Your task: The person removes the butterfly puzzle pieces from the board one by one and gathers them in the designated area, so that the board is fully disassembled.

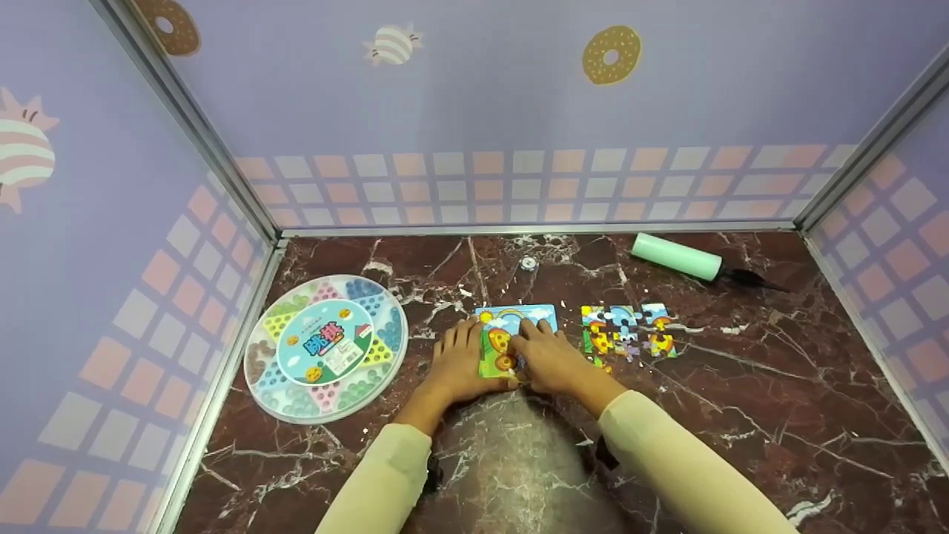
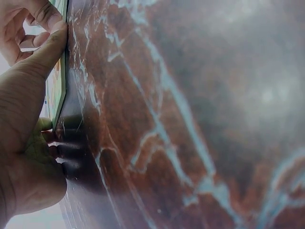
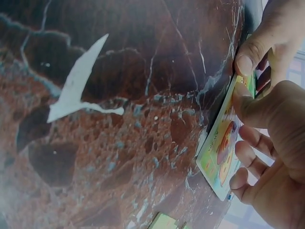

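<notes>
A puzzle board (image 1: 491, 365) printed with a pizza, a sun and a rainbow lies between my hands. My left hand (image 1: 456, 366) grips its left side, the fingers along that edge and the thumb at the near edge. My right hand (image 1: 552, 361) reaches over the right part of the board with curled fingers. In the right wrist view, its thumb (image 3: 245, 102) and fingers hold the near corner beside the left thumb. Part of the picture is hidden under the right hand. Partly joined puzzle pieces (image 1: 623, 330) lie just to the right.
A round Chinese checkers set (image 1: 326, 348) with coloured marbles lies at the left. A mint-green pump (image 1: 676, 257) with a black end lies at the back right. A small round object (image 1: 528, 263) is behind the board. Patterned walls (image 1: 489, 111) border the marbled table.
</notes>
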